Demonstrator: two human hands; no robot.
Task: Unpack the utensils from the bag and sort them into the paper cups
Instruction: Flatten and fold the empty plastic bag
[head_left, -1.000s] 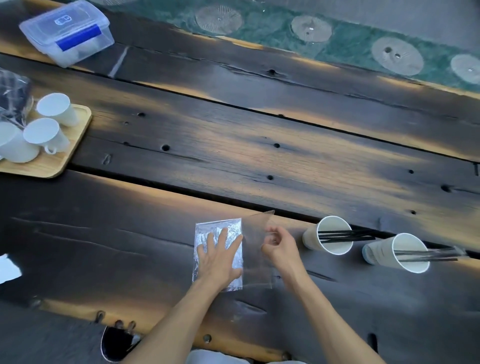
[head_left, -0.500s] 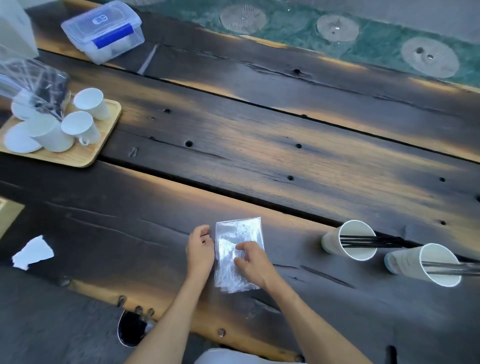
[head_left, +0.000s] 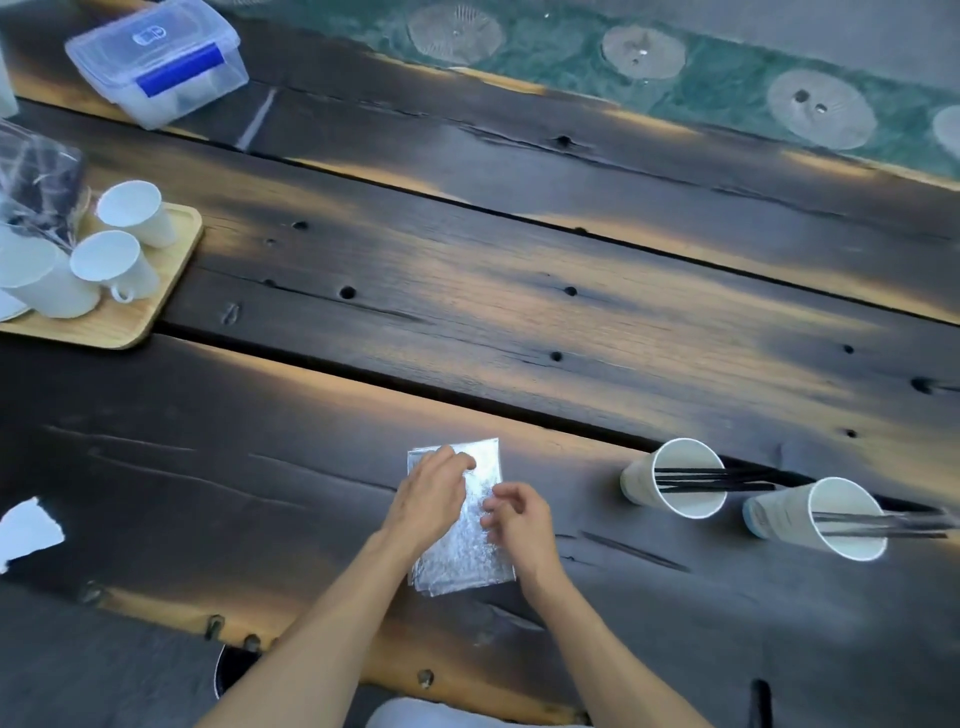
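My left hand (head_left: 431, 501) and right hand (head_left: 519, 525) rest on the crinkled clear plastic bag (head_left: 462, 540) on the dark plank table (head_left: 467, 322). To my right stand two white paper cups (head_left: 675, 480) (head_left: 815, 519) with thin black utensils (head_left: 717, 480) inside. A light wooden tray (head_left: 156, 291) of white cups lies far left.

Dim, cool, bluish light overall. Warm amber patches streak the table (head_left: 519, 322) planks, brightest along the plank edges and toward the far right corner; between them the wood falls near black. Crinkled clear bag (head_left: 467, 540) throws pale glare. Soft focus throughout, mild motion blur on the paper cups (head_left: 675, 480) at the right edge. Wide-angle bending of plank lines toward the frame borders.
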